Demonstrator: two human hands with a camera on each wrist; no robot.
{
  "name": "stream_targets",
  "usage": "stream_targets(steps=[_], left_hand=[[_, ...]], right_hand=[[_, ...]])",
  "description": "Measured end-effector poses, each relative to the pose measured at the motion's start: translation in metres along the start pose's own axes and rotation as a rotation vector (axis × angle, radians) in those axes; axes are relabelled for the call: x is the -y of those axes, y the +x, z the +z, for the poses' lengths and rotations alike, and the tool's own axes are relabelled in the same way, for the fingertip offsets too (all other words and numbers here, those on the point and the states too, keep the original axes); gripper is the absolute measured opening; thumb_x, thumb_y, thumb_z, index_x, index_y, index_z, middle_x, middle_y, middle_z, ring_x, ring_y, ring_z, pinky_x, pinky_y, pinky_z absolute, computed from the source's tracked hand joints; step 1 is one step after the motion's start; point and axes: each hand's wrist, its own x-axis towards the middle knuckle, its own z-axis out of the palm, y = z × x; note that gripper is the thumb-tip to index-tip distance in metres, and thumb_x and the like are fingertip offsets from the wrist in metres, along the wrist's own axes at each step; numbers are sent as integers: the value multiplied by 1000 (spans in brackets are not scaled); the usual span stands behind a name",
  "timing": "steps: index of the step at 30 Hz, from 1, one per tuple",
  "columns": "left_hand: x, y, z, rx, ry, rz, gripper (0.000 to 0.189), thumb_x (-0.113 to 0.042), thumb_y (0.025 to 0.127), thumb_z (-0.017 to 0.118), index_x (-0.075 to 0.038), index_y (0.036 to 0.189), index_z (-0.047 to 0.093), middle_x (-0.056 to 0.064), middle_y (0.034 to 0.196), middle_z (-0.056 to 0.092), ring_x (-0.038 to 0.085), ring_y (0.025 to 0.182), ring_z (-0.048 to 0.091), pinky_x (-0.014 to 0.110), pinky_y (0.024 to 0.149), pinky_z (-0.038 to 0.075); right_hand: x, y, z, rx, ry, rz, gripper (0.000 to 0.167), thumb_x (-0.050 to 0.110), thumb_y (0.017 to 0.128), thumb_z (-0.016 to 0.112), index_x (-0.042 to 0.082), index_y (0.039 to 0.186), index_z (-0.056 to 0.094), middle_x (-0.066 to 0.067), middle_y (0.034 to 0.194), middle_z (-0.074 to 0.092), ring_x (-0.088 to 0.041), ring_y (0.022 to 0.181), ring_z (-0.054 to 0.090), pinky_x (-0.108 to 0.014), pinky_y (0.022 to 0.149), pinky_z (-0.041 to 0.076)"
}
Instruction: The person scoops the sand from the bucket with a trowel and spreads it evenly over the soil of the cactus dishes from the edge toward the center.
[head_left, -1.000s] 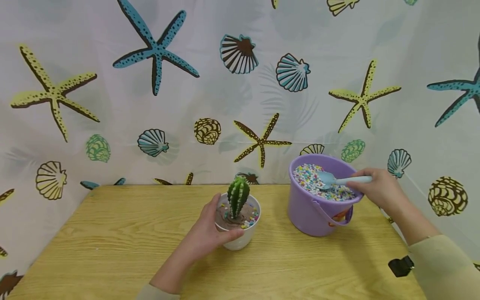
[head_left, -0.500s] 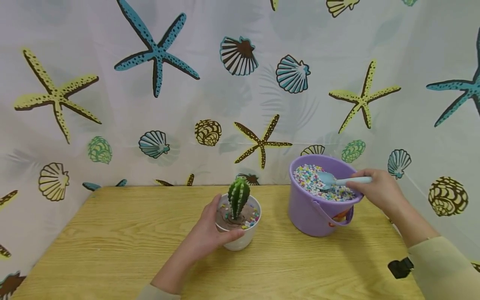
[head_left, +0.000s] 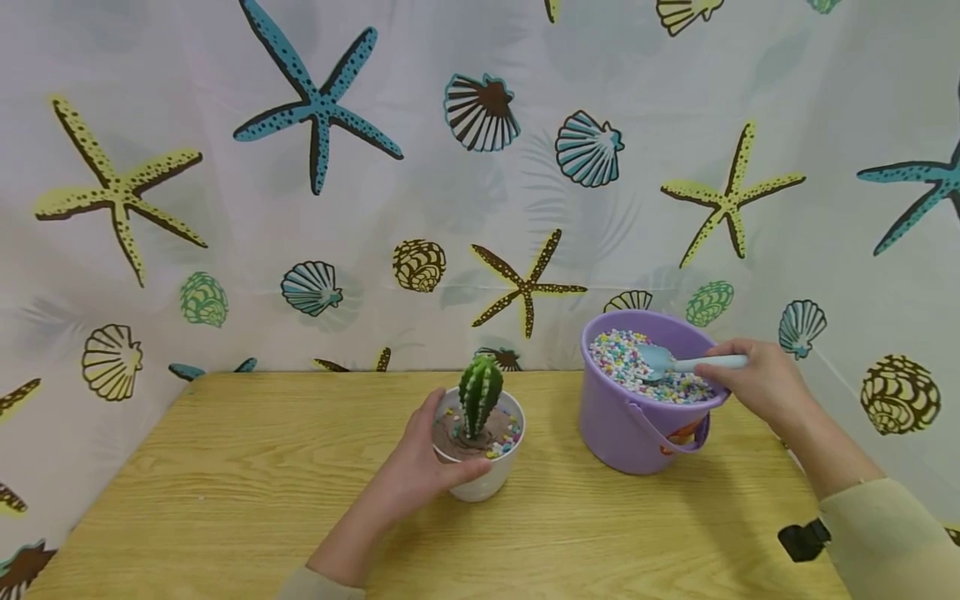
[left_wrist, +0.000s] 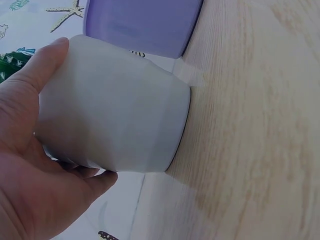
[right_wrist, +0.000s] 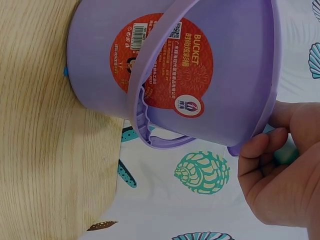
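My left hand [head_left: 414, 467] grips the near left side of a white pot [head_left: 480, 483], thumb in front and fingers around the side. In the pot a green cactus [head_left: 480, 396] stands upright in brown soil, with some coloured pebbles scattered at the right edge. My right hand [head_left: 761, 383] holds the pale blue handle of a small shovel [head_left: 708, 363] at the rim of a purple bucket [head_left: 622, 433]. The shovel's blade lies on the multicoloured pebbles [head_left: 622, 358] inside. In the right wrist view, the curled fingers [right_wrist: 257, 155] hide most of the handle.
Pot and bucket stand on a wooden table [head_left: 247, 483], the bucket to the right and slightly farther back. Its handle [right_wrist: 170, 25] hangs down over a red label. A curtain [head_left: 360, 200] printed with starfish and shells rises behind the table. A black object [head_left: 802, 540] sits by the right sleeve.
The whole head view has shifted very slightly. Both hands, the pot, the shovel and the bucket keep the same places relative to one another.
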Motion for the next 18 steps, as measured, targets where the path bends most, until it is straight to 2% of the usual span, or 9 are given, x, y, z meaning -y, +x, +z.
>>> stream_targets(steps=[9,18], left_hand=[[1,0,3,-2,-62,-6,130,-48,83,99,-10,176,15,27,175,23,49,159,31,68,125,32],[1,1,3,-3,-77,-17,130,-47,84,99,-11,176,14,26,175,25,48,160,30,68,126,31]], right_hand=[[-3,-1,0,-9,12,13,48,39,105,79,-3,129,74,-15,106,74,-24,85,57,-34,66,49],[-3,-1,2,-12,28,10,48,39,105,79,-3,129,74,-13,104,74,-24,83,56,-34,66,48]])
